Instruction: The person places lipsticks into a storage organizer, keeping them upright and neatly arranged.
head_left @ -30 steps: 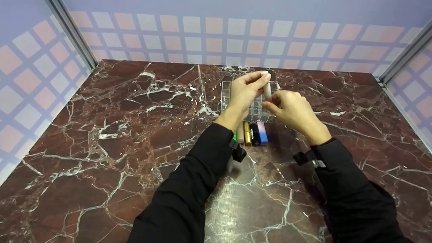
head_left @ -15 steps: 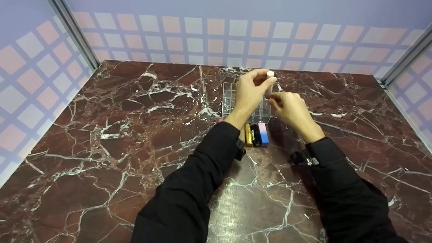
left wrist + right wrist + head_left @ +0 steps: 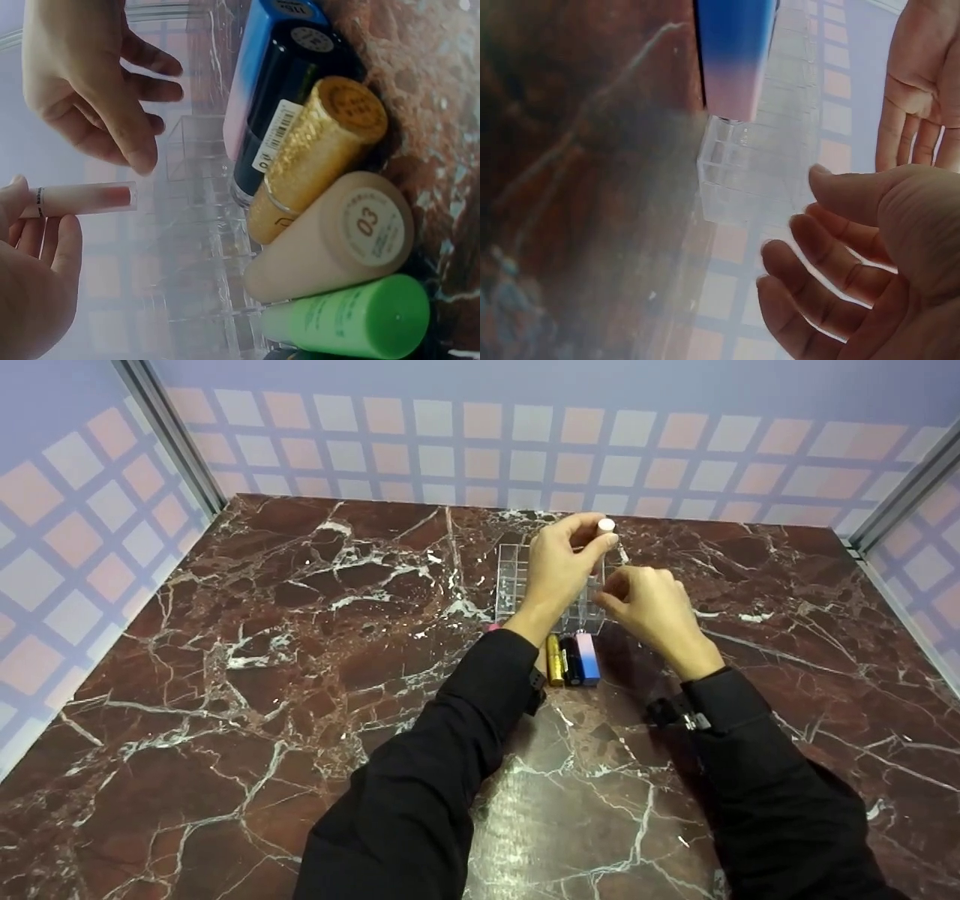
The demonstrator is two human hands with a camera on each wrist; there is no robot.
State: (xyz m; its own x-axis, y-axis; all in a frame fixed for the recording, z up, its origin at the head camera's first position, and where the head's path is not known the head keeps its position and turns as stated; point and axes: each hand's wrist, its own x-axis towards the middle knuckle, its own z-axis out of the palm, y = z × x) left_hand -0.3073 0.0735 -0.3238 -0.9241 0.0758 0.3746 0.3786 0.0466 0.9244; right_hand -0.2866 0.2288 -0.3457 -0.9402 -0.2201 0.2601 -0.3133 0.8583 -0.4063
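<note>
My left hand point(image 3: 559, 559) pinches a slim lip gloss tube point(image 3: 82, 199) between thumb and fingers, its white cap point(image 3: 606, 525) facing up. The tube's far end is clear with a reddish tint in the left wrist view. Just to the right, my right hand point(image 3: 652, 604) hovers apart from the tube, fingers loosely bent and holding nothing. Beneath both hands stands a clear compartment organizer point(image 3: 510, 581), partly covered by the left hand in the head view.
In front of the organizer lies a row of cosmetics: a pink-and-blue tube point(image 3: 587, 660), a black tube point(image 3: 289, 94), a gold tube point(image 3: 319, 154), a beige tube numbered 03 point(image 3: 315, 251) and a green-capped tube point(image 3: 367, 319). Patterned panels point(image 3: 480, 457) surround the marbled table point(image 3: 337, 660).
The left hand has shifted slightly right and turned the tube so its cap top faces the head camera. The right fingers, earlier at the tube's lower end, have come away from it.
</note>
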